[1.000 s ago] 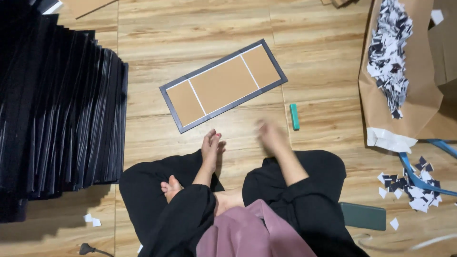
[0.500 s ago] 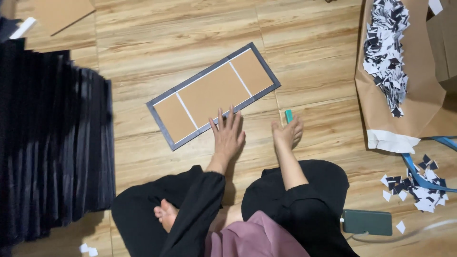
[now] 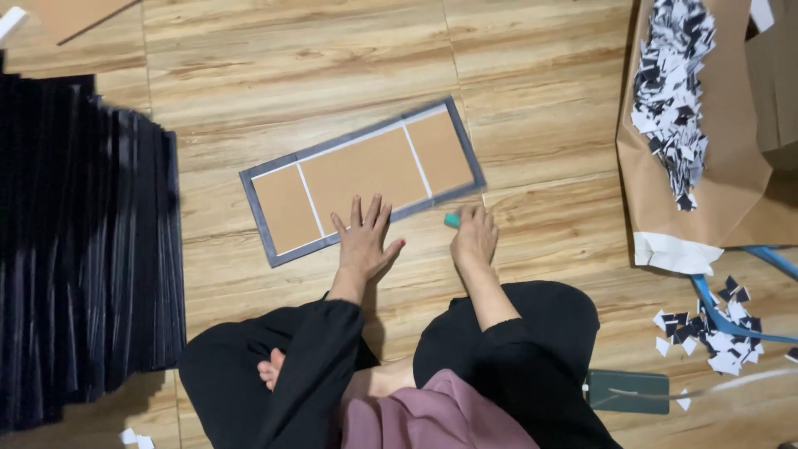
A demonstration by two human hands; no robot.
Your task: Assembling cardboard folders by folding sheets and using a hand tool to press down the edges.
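Observation:
I sit cross-legged on a wooden floor. A flat rectangular board (image 3: 366,170) lies in front of me, with a grey border and three brown cardboard panels set apart by white gaps. My left hand (image 3: 364,243) rests flat with fingers spread, its fingertips on the board's near edge. My right hand (image 3: 475,237) is just past the board's near right corner, fingers curled down over a small green tool (image 3: 451,219) whose end sticks out on the left.
A tall stack of black sheets (image 3: 83,249) fills the left side. At right lies brown paper (image 3: 731,183) heaped with black-and-white scraps (image 3: 673,91); more scraps (image 3: 715,337) and a blue cable (image 3: 731,320) lie below. A dark phone (image 3: 628,391) is by my right knee.
Both hands have reached forward from my knees. The left one has landed on the board's near edge and the right one has come down over the green tool.

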